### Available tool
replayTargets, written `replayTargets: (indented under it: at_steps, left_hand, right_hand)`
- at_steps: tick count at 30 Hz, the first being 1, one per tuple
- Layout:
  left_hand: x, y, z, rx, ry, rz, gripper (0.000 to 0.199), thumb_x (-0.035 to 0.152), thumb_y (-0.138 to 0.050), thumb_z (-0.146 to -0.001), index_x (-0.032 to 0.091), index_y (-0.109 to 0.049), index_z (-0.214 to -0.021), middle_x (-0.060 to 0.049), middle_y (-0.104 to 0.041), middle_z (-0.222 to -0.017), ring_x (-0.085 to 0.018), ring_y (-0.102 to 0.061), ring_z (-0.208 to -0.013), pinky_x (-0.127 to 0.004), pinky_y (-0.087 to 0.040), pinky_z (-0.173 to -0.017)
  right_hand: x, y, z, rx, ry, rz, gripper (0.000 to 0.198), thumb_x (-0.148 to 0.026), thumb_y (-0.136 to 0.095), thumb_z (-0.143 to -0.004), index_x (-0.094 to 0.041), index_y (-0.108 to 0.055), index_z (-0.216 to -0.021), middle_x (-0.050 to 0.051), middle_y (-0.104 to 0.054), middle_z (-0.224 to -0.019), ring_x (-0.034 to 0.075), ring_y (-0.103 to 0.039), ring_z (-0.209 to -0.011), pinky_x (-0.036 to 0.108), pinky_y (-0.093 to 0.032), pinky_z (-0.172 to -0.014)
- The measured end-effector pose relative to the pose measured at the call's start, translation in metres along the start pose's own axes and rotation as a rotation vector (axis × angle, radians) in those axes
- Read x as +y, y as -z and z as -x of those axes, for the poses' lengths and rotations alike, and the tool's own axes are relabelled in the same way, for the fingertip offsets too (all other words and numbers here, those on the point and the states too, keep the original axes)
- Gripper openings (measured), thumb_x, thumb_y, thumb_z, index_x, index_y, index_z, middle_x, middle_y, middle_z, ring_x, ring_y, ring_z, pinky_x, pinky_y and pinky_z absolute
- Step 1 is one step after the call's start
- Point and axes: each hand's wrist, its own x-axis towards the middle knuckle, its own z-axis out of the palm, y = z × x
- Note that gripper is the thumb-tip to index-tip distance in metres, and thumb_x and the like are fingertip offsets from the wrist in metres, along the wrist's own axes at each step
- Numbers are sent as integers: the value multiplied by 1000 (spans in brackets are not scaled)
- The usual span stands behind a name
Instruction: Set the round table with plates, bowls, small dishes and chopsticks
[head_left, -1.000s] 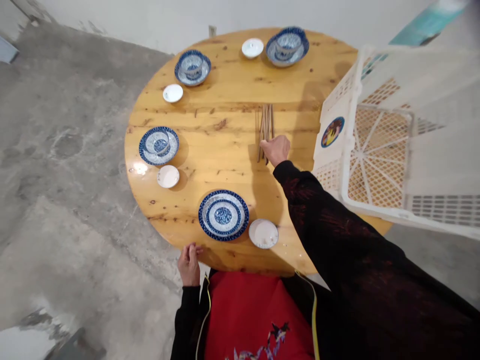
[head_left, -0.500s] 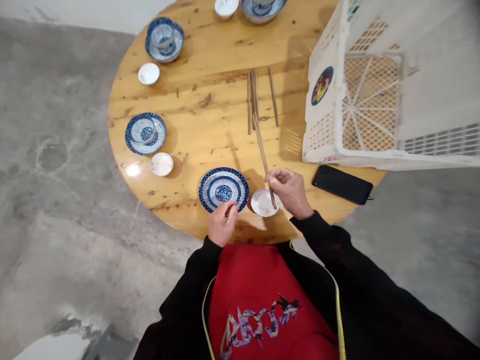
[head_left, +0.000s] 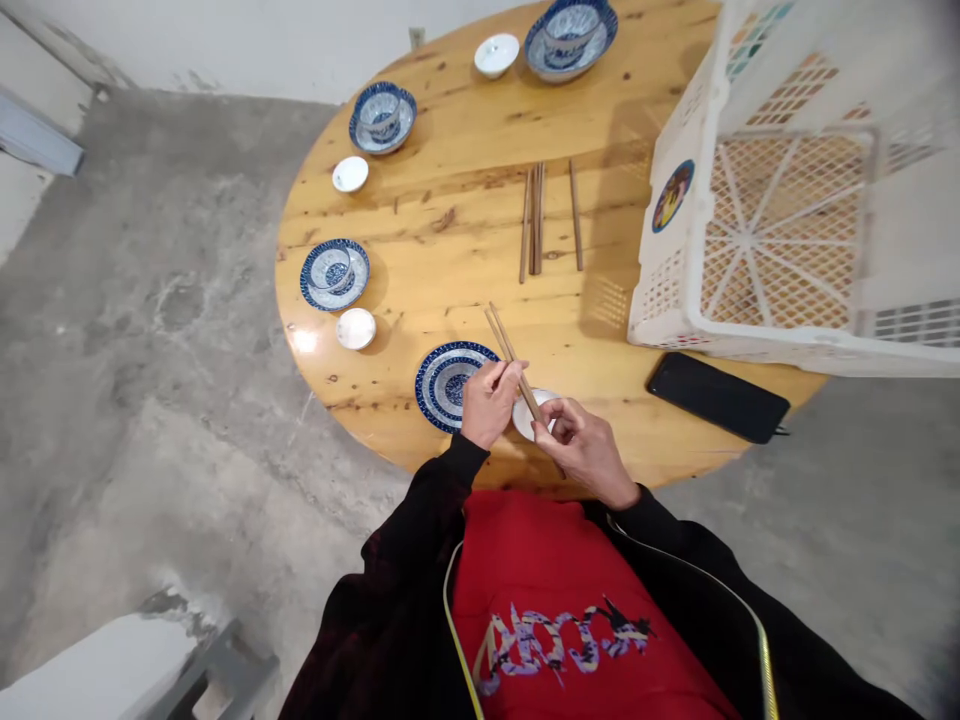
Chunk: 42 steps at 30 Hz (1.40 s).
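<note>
A pair of wooden chopsticks (head_left: pixel 527 398) slants across in front of me, gripped in both hands. My left hand (head_left: pixel 490 402) pinches them near the middle, over the right edge of a blue-and-white patterned plate (head_left: pixel 430 386). Lower down, my right hand (head_left: pixel 583 446) has its fingers closed on them. Beneath the chopsticks lies a small white dish (head_left: pixel 523 420), partly covered by my hands. Farther up the table, several loose chopsticks (head_left: pixel 535 220) lie roughly parallel, with a single one (head_left: pixel 576 215) a little apart to their right.
A white plastic crate (head_left: pixel 675 260) stands at the right of the round wooden table (head_left: pixel 435 270), with a black phone (head_left: pixel 716 396) before it. Along the left and far edge are blue-and-white plates with bowls (head_left: pixel 335 275) and small white dishes (head_left: pixel 356 328).
My left hand has moved up and right from the plate and now grips the chopsticks too. Two sticks now show side by side, tilted more. The camera view has shifted left.
</note>
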Motion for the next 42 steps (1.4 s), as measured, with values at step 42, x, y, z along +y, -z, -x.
replayTargets:
  at_steps: [42]
  left_hand:
    - [-28, -22, 85, 87, 722, 760, 76, 69, -19, -103, 15, -72, -106, -14, -75, -108, -21, -72, -101, -29, -56, -84]
  right_hand:
    - [2, 28, -63, 149, -147, -598, 33, -46, -81, -83, -20, -65, -69, -1, -60, -62, 8, -46, -44, 22, -44, -39]
